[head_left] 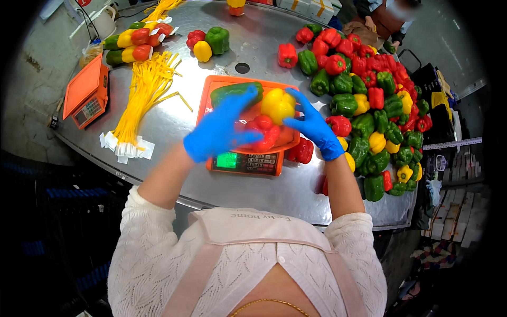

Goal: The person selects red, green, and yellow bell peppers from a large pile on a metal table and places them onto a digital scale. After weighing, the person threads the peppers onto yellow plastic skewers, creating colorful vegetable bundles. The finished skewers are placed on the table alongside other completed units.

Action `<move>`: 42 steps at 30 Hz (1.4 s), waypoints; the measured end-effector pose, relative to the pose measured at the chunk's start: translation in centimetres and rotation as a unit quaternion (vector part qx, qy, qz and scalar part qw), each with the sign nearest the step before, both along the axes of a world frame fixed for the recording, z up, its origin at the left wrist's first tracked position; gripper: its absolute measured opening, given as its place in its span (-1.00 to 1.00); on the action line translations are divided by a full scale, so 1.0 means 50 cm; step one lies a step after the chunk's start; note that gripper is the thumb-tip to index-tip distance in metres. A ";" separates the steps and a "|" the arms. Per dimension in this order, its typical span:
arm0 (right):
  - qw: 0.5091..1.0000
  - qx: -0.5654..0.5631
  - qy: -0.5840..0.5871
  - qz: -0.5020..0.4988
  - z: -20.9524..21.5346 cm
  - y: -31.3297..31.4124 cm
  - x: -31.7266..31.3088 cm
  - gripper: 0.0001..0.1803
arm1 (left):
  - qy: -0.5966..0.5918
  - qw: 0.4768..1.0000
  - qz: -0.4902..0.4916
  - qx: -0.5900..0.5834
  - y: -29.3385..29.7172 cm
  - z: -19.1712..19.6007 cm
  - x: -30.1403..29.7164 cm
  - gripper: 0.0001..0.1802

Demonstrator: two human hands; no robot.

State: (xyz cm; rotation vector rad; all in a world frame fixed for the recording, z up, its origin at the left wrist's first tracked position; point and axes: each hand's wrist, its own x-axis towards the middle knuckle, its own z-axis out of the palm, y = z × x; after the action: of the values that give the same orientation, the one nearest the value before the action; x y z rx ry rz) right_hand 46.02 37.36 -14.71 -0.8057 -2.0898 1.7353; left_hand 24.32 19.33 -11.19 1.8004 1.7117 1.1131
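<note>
An orange scale [211, 87] with a tray on top stands in front of me. On it lie a green bell pepper [232, 94], a yellow bell pepper [278, 106] and a red bell pepper [266, 134]. My left hand [219, 129], blue-gloved and slightly blurred, is spread over the tray's left side, its fingers by the green pepper and its thumb by the red one. My right hand [317, 129], also gloved in blue, has thumb and fingers apart at the yellow pepper's right side; whether they press on it is unclear.
A big heap of red, green and yellow peppers [364, 127] covers the table's right. Leftward lie yellow ties [140, 100] with white tags, bundled peppers [129, 46] and a second orange scale [87, 90]. Three loose peppers [216, 39] sit beyond. Another person [383, 21] stands far right.
</note>
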 end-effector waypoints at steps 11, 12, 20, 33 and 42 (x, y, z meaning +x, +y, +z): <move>1.000 0.020 -0.005 -0.013 0.003 0.003 -0.018 -0.05 | -0.031 0.996 0.009 -0.081 0.007 -0.083 0.068 0.14; 1.000 0.015 -0.003 -0.017 0.007 0.000 -0.017 -0.06 | -0.023 0.998 0.010 -0.064 0.009 -0.079 0.066 0.13; 0.985 0.060 0.145 -0.071 0.093 0.049 -0.046 -0.01 | -0.027 0.997 0.024 0.062 0.066 0.055 0.003 0.01; 0.976 0.164 0.085 -0.113 -0.093 0.335 -0.345 0.00 | -0.080 0.997 -0.014 -0.008 0.355 -0.126 -0.341 -0.01; 0.984 0.157 -0.027 -0.073 -0.222 0.377 -0.431 -0.04 | -0.151 0.985 0.017 -0.076 0.404 -0.320 -0.408 -0.02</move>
State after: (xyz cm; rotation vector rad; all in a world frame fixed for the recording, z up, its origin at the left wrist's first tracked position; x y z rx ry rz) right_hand 24.46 56.19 -25.84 -0.8919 -2.2027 1.2784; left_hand 3.92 39.53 -27.21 1.4329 1.6029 1.1666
